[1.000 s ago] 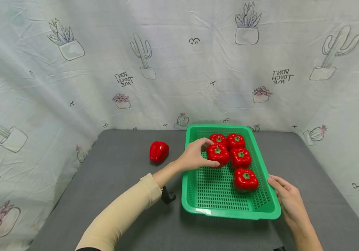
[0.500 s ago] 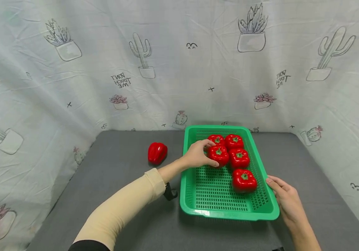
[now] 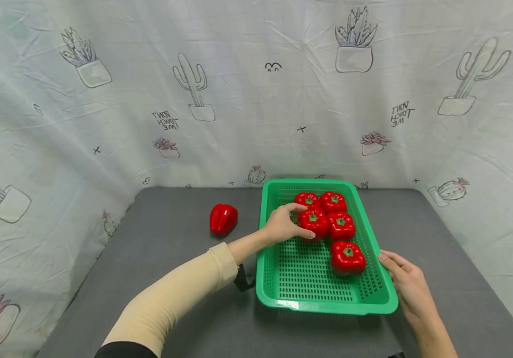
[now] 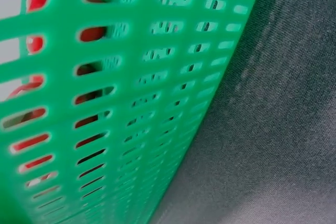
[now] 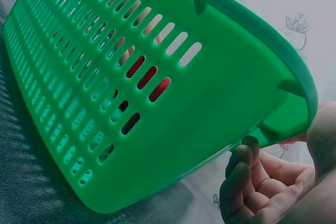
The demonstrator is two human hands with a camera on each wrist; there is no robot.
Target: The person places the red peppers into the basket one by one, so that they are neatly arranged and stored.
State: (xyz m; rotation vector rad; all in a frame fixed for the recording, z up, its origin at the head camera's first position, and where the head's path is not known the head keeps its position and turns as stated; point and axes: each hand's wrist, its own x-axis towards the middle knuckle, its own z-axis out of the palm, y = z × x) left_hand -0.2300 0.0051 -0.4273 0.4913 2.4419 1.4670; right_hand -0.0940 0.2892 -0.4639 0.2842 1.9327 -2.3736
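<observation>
My left hand [image 3: 280,224] reaches over the side of a green plastic basket [image 3: 314,304] and holds a red bell pepper [image 3: 313,224] between thumb and fingers. That pepper is among several other red bell peppers [image 3: 348,257] inside, stems up. My right hand [image 3: 406,281] grips the basket's right rim, thumb on top; its curled fingers [image 5: 242,174] show beneath the rim in the right wrist view. The basket's slotted wall [image 4: 121,93] fills much of the left wrist view and hides the left hand there, with bits of red visible through the slots.
Another red bell pepper [image 3: 223,220] lies on its side on the grey tabletop [image 3: 184,228], left of the basket. A white curtain [image 3: 238,119] printed with cacti hangs behind and at both sides.
The held pepper has gone slightly down and right, closer to the peppers beside it, the left hand with it. My right hand keeps its grip on the rim. The view shifts a little.
</observation>
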